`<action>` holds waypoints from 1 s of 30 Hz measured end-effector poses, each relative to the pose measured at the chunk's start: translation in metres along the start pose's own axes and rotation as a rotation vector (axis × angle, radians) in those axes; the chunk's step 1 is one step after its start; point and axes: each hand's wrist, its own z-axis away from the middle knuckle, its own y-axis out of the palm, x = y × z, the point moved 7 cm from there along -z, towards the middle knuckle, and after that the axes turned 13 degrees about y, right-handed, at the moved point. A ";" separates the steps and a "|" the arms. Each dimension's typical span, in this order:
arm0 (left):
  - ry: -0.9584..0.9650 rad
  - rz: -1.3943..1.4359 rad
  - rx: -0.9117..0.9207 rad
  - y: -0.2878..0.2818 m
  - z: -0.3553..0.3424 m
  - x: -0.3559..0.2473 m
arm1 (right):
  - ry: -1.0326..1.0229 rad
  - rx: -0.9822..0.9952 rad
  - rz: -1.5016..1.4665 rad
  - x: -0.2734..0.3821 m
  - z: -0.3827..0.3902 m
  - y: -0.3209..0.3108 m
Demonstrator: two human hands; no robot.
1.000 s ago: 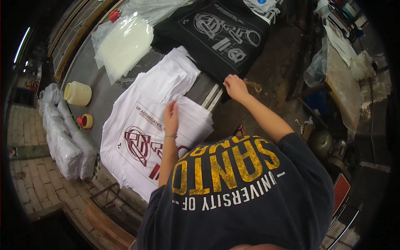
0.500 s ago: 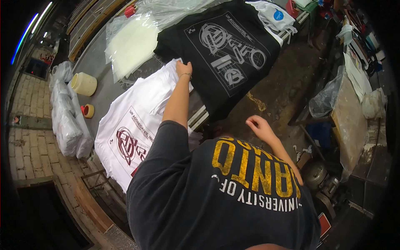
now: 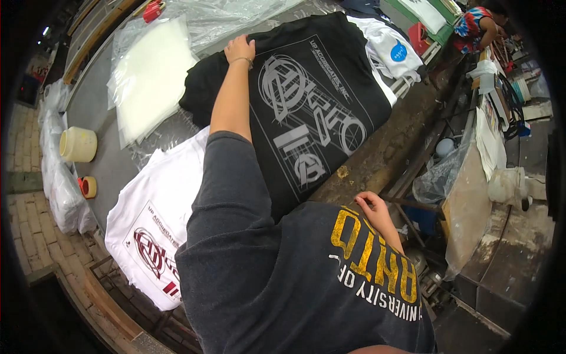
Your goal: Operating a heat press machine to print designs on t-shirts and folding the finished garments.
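My left hand [image 3: 240, 52] has its fingers curled over the far edge of a black T-shirt [image 3: 236, 100] with a large pale grey print, laid across the worktable [image 3: 94, 171]. Below it on the left lies a stack of white T-shirts [image 3: 147, 194] with dark red print, partly hidden by my arm. My right hand [image 3: 371, 206] hangs near the black shirt's lower right, loosely curled, holding nothing that I can see.
Plastic-wrapped sheets [image 3: 147, 82], a pale tub [image 3: 78, 144], tape [image 3: 88, 187] and bagged bundles [image 3: 65, 212] lie leftward. A white shirt [image 3: 383, 44] sits beyond the black one. A person in tie-dye [image 3: 471, 32] is at upper right, beside a cluttered bench [image 3: 460, 224].
My left hand has moved up from the white stack onto the black shirt's far edge. My right hand has left that shirt's near edge and moved down. The person at upper right has come into view.
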 end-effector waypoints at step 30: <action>1.292 0.967 0.085 -0.140 0.179 -0.267 | -0.695 0.059 0.170 0.249 -0.147 -0.006</action>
